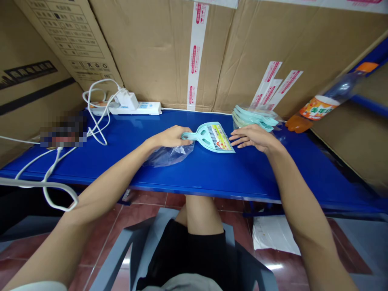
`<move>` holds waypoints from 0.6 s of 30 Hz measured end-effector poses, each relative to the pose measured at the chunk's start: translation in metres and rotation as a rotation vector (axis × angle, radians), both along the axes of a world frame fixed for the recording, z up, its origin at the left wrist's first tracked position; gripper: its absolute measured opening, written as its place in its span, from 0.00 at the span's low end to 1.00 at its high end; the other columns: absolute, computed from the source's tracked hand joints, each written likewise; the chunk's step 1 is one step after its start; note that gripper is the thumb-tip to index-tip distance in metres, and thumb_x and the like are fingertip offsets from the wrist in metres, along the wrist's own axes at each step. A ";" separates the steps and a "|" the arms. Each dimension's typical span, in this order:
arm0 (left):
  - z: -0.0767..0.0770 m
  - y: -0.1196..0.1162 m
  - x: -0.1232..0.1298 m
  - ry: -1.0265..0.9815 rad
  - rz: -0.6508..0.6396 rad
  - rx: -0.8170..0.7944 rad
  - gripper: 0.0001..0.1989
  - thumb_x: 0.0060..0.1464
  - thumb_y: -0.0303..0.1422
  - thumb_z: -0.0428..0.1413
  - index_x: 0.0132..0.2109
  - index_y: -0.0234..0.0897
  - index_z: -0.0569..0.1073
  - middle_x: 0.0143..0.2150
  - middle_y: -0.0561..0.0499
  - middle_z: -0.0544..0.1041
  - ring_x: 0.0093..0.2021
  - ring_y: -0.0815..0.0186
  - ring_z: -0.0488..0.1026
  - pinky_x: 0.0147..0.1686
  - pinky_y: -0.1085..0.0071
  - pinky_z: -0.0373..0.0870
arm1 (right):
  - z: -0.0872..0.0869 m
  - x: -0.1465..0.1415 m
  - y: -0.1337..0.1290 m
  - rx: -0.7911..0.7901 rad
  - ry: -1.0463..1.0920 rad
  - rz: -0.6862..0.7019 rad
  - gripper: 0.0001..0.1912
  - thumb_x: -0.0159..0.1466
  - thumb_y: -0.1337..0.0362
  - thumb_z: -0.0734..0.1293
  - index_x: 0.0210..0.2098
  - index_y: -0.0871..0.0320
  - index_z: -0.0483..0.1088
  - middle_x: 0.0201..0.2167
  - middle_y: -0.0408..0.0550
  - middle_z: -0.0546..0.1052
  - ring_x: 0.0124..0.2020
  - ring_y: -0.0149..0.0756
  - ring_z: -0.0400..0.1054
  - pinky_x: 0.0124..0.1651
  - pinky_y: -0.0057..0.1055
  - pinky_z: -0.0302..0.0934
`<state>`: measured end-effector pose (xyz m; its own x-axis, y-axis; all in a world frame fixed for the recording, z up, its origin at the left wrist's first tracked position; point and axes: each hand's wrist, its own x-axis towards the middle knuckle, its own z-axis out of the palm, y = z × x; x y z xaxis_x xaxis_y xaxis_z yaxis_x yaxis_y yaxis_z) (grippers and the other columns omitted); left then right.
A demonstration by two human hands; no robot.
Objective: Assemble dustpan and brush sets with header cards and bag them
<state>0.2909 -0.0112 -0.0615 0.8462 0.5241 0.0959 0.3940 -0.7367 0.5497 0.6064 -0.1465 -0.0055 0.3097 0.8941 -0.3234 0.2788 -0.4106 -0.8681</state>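
A light-blue mini dustpan, with a brush and a bright yellow-green label on it, is over the middle of the blue table. My left hand holds the end of its handle, fingers closed round it. Under that hand lies a crumpled clear plastic bag. To the right of the pan's wide edge is my right hand, its fingers spread and holding nothing. Just behind my right hand, more light-blue pieces lie in clear plastic wrapping.
A white power strip with plugs and looping white cables sits at the back left, near a pixelated object. An orange-capped bottle stands at the back right. Cardboard boxes wall the table's rear.
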 end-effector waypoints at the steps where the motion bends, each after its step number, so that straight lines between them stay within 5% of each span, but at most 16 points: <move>1: -0.002 0.000 0.000 -0.015 0.003 -0.026 0.25 0.63 0.46 0.61 0.58 0.31 0.82 0.41 0.46 0.86 0.36 0.62 0.78 0.37 0.68 0.68 | -0.002 0.001 0.001 0.000 -0.009 0.003 0.08 0.75 0.70 0.71 0.39 0.64 0.81 0.47 0.63 0.88 0.33 0.36 0.84 0.30 0.26 0.76; 6: -0.007 0.002 0.002 -0.132 -0.002 -0.126 0.27 0.65 0.49 0.61 0.58 0.31 0.81 0.42 0.46 0.84 0.36 0.62 0.76 0.38 0.68 0.69 | -0.018 0.007 0.010 0.065 -0.168 0.015 0.12 0.76 0.66 0.72 0.36 0.63 0.80 0.43 0.60 0.87 0.27 0.32 0.78 0.24 0.24 0.69; 10: -0.009 0.002 0.005 -0.260 -0.044 -0.117 0.25 0.65 0.49 0.62 0.57 0.32 0.81 0.47 0.44 0.84 0.40 0.62 0.77 0.39 0.68 0.70 | -0.031 0.011 0.017 0.169 -0.151 -0.027 0.17 0.79 0.52 0.69 0.41 0.59 0.79 0.39 0.58 0.87 0.27 0.36 0.78 0.23 0.28 0.69; 14: -0.010 -0.001 0.010 -0.407 -0.055 -0.062 0.21 0.66 0.45 0.64 0.55 0.33 0.81 0.44 0.47 0.82 0.39 0.64 0.74 0.39 0.68 0.68 | -0.033 0.006 0.019 0.234 0.281 0.079 0.18 0.81 0.48 0.64 0.56 0.53 0.78 0.45 0.54 0.88 0.43 0.46 0.85 0.42 0.41 0.82; 18: -0.012 -0.002 0.012 -0.513 -0.014 -0.024 0.22 0.64 0.44 0.67 0.57 0.34 0.80 0.45 0.47 0.82 0.40 0.64 0.74 0.40 0.68 0.68 | -0.032 -0.004 0.017 0.346 0.432 0.163 0.20 0.77 0.46 0.69 0.60 0.50 0.79 0.52 0.52 0.88 0.58 0.51 0.83 0.62 0.52 0.79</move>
